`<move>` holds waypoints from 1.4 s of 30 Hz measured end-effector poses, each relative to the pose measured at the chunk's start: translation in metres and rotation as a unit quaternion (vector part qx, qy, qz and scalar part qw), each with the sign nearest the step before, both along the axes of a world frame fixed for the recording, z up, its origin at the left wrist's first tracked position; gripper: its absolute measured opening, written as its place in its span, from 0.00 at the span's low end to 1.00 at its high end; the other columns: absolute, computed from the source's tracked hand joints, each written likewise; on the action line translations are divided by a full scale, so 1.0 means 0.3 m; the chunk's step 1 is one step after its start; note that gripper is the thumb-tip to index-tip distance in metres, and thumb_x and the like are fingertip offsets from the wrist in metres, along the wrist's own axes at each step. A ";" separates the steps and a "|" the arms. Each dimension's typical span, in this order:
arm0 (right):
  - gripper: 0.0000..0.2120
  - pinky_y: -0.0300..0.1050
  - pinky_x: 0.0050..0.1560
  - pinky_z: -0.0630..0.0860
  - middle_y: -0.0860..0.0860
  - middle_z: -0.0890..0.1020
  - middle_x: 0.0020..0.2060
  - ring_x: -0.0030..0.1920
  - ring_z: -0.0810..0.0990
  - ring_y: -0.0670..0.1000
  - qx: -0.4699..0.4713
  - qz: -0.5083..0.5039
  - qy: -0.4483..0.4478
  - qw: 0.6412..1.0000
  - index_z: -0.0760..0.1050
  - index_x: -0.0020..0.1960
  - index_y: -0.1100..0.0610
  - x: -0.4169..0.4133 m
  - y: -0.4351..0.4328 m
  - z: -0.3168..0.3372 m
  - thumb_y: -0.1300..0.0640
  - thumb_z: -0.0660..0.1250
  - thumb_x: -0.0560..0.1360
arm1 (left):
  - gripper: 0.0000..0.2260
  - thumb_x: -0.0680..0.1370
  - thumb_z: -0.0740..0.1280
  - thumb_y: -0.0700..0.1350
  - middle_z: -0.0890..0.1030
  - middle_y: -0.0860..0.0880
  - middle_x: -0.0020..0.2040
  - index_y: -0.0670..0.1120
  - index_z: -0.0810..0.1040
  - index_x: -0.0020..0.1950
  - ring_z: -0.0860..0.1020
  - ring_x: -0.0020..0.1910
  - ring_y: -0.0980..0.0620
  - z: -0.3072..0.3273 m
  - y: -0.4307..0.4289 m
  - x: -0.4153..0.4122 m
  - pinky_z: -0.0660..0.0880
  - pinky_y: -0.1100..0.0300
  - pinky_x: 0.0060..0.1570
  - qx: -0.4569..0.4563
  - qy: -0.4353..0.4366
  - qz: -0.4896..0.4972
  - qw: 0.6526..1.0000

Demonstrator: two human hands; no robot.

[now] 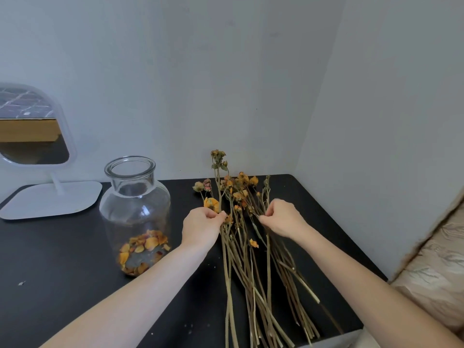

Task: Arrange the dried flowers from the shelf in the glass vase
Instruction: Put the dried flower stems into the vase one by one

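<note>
Stems of dried flowers (247, 249) lie in a loose bundle on the black table (62, 272), heads toward the wall, cut ends running back toward me and off the near edge. Blooms are orange, yellow and a few faded pink; one loose orange bit sits among the stems lower down. My left hand (202, 228) is at the left side of the bundle, grip closed in a pinch on one tall stem (219, 182) that stands up taller than the rest, its small bud cluster reaching up against the wall. An orange bloom sits just above my left fingertips. My right hand (282, 218) is on the right side of the bundle, fingers curled, grip pinched around thin stems near their heads; how many, I cannot tell. Glass vase (135, 212) stands upright to the left of the bundle, just beside my left forearm, wide-mouthed, with a layer of orange and yellow petals (143, 249) in the bottom and no stems in it. Farther left, a white-framed mirror (32, 126) on a flat white base. Pale patterned fabric (437, 267) at the right edge, past the table.
</note>
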State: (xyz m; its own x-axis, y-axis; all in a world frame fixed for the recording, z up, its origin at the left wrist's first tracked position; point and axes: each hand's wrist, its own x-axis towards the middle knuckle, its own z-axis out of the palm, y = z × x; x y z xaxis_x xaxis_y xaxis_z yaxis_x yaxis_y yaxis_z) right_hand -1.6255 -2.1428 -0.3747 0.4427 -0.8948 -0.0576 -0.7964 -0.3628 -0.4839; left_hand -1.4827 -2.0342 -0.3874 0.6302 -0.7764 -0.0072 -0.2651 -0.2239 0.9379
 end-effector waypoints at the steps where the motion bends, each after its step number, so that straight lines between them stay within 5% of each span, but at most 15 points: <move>1: 0.07 0.50 0.44 0.76 0.51 0.77 0.37 0.39 0.77 0.51 -0.034 0.000 -0.016 0.999 0.74 0.45 0.56 0.019 0.008 0.002 0.52 0.65 0.75 | 0.10 0.76 0.67 0.47 0.78 0.53 0.39 0.46 0.79 0.36 0.72 0.43 0.58 0.000 0.003 0.001 0.66 0.59 0.48 0.000 -0.005 -0.001 1.000; 4: 0.13 0.46 0.42 0.77 0.49 0.78 0.32 0.35 0.78 0.49 -0.052 0.033 -0.035 0.997 0.77 0.38 0.56 0.095 0.035 0.013 0.47 0.65 0.75 | 0.09 0.76 0.67 0.48 0.78 0.52 0.39 0.46 0.80 0.38 0.72 0.42 0.57 0.003 0.011 0.002 0.66 0.59 0.47 -0.001 -0.022 0.003 1.000; 7: 0.22 0.43 0.34 0.72 0.49 0.70 0.23 0.25 0.70 0.48 -0.021 0.064 0.019 0.998 0.70 0.28 0.57 0.171 0.055 0.002 0.43 0.65 0.74 | 0.09 0.76 0.67 0.48 0.77 0.52 0.37 0.46 0.79 0.37 0.73 0.41 0.56 0.005 0.023 0.004 0.67 0.61 0.42 -0.001 -0.036 0.003 0.999; 12: 0.21 0.41 0.29 0.66 0.49 0.68 0.26 0.26 0.66 0.48 0.002 0.031 0.047 0.998 0.64 0.29 0.55 0.224 0.056 -0.022 0.45 0.67 0.73 | 0.07 0.76 0.66 0.47 0.77 0.50 0.37 0.47 0.78 0.40 0.74 0.37 0.56 -0.008 0.040 0.010 0.68 0.66 0.35 0.015 -0.039 0.006 0.999; 15: 0.19 0.46 0.41 0.76 0.49 0.70 0.25 0.28 0.71 0.49 0.015 0.031 -0.006 0.999 0.70 0.29 0.58 0.215 0.054 -0.013 0.49 0.64 0.76 | 0.08 0.76 0.66 0.47 0.77 0.50 0.36 0.45 0.79 0.41 0.74 0.37 0.55 -0.013 0.041 0.008 0.68 0.64 0.35 0.011 -0.038 0.004 0.999; 18: 0.17 0.45 0.48 0.74 0.48 0.72 0.24 0.27 0.71 0.46 0.034 0.041 -0.061 0.997 0.75 0.32 0.57 0.189 0.054 0.017 0.52 0.61 0.77 | 0.08 0.77 0.65 0.48 0.77 0.50 0.37 0.44 0.79 0.43 0.75 0.38 0.54 -0.011 0.037 0.003 0.69 0.60 0.38 0.004 -0.033 0.011 0.999; 25: 0.17 0.33 0.20 0.61 0.46 0.67 0.19 0.18 0.62 0.43 0.108 0.027 -0.160 0.981 0.77 0.36 0.56 0.124 0.066 0.099 0.51 0.58 0.79 | 0.08 0.77 0.65 0.47 0.75 0.51 0.35 0.46 0.77 0.40 0.73 0.38 0.56 -0.001 0.034 -0.011 0.68 0.61 0.39 -0.006 -0.036 0.024 0.999; 33: 0.15 0.32 0.20 0.60 0.45 0.67 0.21 0.18 0.62 0.41 0.106 0.031 -0.251 0.962 0.76 0.40 0.57 0.085 0.061 0.195 0.50 0.58 0.79 | 0.09 0.77 0.65 0.47 0.79 0.49 0.37 0.44 0.80 0.43 0.75 0.39 0.53 0.100 0.047 -0.023 0.70 0.61 0.38 -0.068 -0.035 0.013 0.997; 42: 0.15 0.35 0.22 0.59 0.49 0.67 0.26 0.24 0.63 0.45 0.003 0.049 -0.436 0.899 0.75 0.40 0.55 0.152 0.088 0.510 0.50 0.57 0.80 | 0.09 0.78 0.63 0.46 0.69 0.56 0.23 0.49 0.79 0.39 0.66 0.20 0.60 0.419 0.138 0.056 0.62 0.68 0.22 -0.200 -0.017 -0.014 0.980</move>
State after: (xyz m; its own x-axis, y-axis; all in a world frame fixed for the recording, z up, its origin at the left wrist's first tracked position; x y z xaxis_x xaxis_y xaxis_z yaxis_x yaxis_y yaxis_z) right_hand -1.5798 -2.1165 -0.2218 0.3989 -0.8499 0.3443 -0.0779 -0.4056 -0.9107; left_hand -1.4658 -1.9927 -0.2617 0.6035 -0.7297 0.3215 -0.2988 0.1669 0.9396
